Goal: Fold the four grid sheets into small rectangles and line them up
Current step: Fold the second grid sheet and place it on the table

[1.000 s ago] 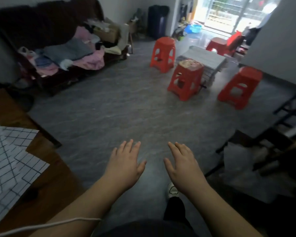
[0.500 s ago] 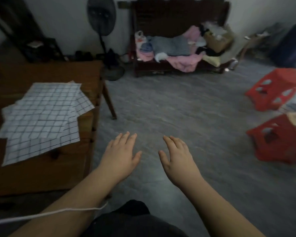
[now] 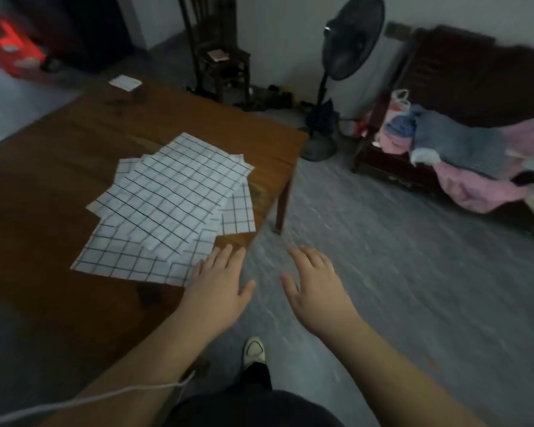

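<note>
Sheets of black-gridded white paper (image 3: pixel 173 195) await folding at corner of brown wooden table (image 3: pixel 59 143); left hand (image 3: pixel 219 291), right hand (image 3: pixel 315 288) flat, empty

The grid sheets (image 3: pixel 173 204) lie unfolded and flat in a loose, fanned pile on the wooden table (image 3: pixel 59 143), close to its right-hand corner. Each is white with a dark square grid. They overlap at differing angles, with corners sticking out all round (the overlap makes the separate sheets hard to count). The top sheet (image 3: pixel 179 186) sits skewed like a diamond, and the nearest sheet (image 3: pixel 121 260) reaches towards the table's front edge
</note>
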Demonstrator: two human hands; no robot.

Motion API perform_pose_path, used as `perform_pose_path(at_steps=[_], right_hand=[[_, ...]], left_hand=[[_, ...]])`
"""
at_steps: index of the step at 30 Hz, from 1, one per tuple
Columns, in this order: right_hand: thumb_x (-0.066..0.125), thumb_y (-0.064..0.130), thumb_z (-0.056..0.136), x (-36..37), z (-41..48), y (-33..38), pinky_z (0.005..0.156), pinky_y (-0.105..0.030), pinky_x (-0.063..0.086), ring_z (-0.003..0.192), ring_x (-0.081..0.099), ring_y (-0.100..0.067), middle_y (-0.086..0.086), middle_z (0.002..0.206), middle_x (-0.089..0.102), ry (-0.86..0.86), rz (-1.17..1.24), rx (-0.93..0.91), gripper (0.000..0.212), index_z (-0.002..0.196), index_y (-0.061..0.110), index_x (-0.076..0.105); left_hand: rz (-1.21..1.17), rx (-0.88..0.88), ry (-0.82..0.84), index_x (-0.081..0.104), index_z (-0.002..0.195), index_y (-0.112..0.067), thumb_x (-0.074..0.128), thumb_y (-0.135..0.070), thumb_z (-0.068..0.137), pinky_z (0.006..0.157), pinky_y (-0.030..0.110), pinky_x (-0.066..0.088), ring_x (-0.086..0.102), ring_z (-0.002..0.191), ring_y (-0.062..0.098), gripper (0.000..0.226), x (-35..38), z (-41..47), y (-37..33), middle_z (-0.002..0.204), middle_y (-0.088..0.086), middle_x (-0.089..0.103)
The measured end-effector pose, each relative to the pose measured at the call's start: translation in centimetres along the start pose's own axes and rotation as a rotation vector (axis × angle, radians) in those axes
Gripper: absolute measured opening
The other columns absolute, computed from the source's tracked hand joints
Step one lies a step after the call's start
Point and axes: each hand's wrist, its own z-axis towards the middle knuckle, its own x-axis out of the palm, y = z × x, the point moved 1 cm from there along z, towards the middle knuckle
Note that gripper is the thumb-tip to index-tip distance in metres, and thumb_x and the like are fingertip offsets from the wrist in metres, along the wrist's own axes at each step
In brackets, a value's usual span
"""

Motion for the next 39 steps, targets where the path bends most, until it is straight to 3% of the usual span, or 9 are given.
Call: perform_pose_path(at_steps=[9,15,22,27,31,35,39], right_hand=[[0.043,0.044,0.103,0.7,17.2,3.8,0.121,-0.04,0.029,0.147,0.027,-0.018,0.002,0.157,0.038,0.128,-0.018,-0.241,0.057,0.154,0.022,0.034],[0.045,0.045,0.102,3.5,28.1,4.1,0.12,-0.039,0.031,0.145,0.03,-0.018,0.0,0.155,0.041,0.279,-0.027,-0.388,0.058,0.154,0.021,0.036],[0.046,0.039,0.102,7.1,39.0,2.7,0.114,-0.035,0.035,0.14,0.035,-0.017,-0.001,0.153,0.041,0.501,-0.074,-0.49,0.053,0.151,0.021,0.036],[0.043,0.039,0.103,9.6,42.7,3.2,0.118,-0.04,0.029,0.146,0.027,-0.021,-0.004,0.159,0.03,0.641,-0.173,-0.585,0.058,0.154,0.018,0.028],[0.035,0.037,0.1,11.6,43.7,3.4,0.115,-0.042,0.038,0.137,0.036,-0.025,-0.008,0.15,0.036,0.686,-0.238,-0.695,0.056,0.149,0.01,0.033],[0.033,0.043,0.103,12.6,44.4,3.0,0.124,-0.042,0.023,0.151,0.02,-0.024,-0.009,0.165,0.021,0.716,-0.404,-0.725,0.067,0.159,0.011,0.016],[0.031,0.047,0.103,13.2,45.5,2.5,0.124,-0.046,0.019,0.154,0.016,-0.02,-0.003,0.168,0.018,0.699,-0.506,-0.744,0.066,0.16,0.019,0.016]], left_hand=[[-0.086,-0.263,-0.026,0.016,0.158,-0.028,0.038,-0.051,0.101,0.124,0.043,0.015,0.011,0.153,0.021,0.065,-2.1,9.7,5.7,0.167,0.001,0.017],[-0.145,-0.481,-0.04,0.011,0.159,-0.027,0.038,-0.049,0.102,0.123,0.042,0.012,0.007,0.154,0.021,0.066,-1.1,15.3,8.6,0.168,0.0,0.011],[-0.178,-0.787,-0.02,0.016,0.158,-0.024,0.041,-0.041,0.103,0.122,0.04,0.017,0.013,0.153,0.021,0.063,2.0,22.3,10.6,0.167,0.0,0.016],[-0.141,-0.939,-0.016,0.024,0.156,-0.018,0.044,-0.036,0.102,0.121,0.037,0.02,0.023,0.149,0.021,0.06,2.6,25.0,11.3,0.162,0.003,0.027],[-0.183,-1.038,-0.04,0.026,0.156,-0.016,0.045,-0.033,0.101,0.123,0.038,0.019,0.021,0.15,0.023,0.061,3.5,26.1,12.9,0.163,0.006,0.025],[-0.232,-1.095,-0.024,0.021,0.157,-0.012,0.04,-0.032,0.103,0.124,0.037,0.015,0.016,0.152,0.024,0.062,5.3,25.4,15.3,0.164,0.007,0.023],[-0.249,-1.089,-0.015,0.023,0.158,-0.015,0.041,-0.033,0.102,0.123,0.039,0.019,0.016,0.152,0.023,0.061,6.6,24.0,16.3,0.164,0.005,0.023]])
